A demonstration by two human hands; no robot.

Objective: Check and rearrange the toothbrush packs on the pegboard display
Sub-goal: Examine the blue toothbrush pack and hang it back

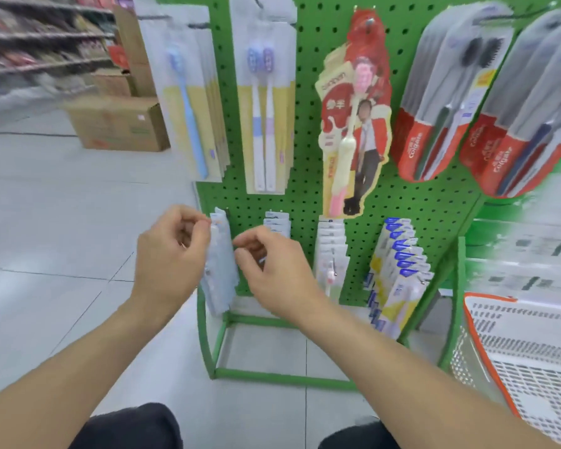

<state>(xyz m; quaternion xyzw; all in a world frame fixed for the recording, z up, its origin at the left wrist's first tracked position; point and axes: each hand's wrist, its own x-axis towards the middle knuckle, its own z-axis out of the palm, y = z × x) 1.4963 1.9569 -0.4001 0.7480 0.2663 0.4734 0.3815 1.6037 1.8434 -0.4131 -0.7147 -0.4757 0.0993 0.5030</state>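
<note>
Between left hand [170,254] and right hand [272,270], seemingly pinched: pale toothbrush packs [220,267].

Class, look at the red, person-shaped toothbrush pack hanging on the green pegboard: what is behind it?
Behind the red pack only the green pegboard shows around its edges. Whether more packs hang behind it on the same hook is hidden.

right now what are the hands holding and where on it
Left hand pinches the pale blue pack stack at its top edge; right hand touches its right side, grip unclear.
</note>
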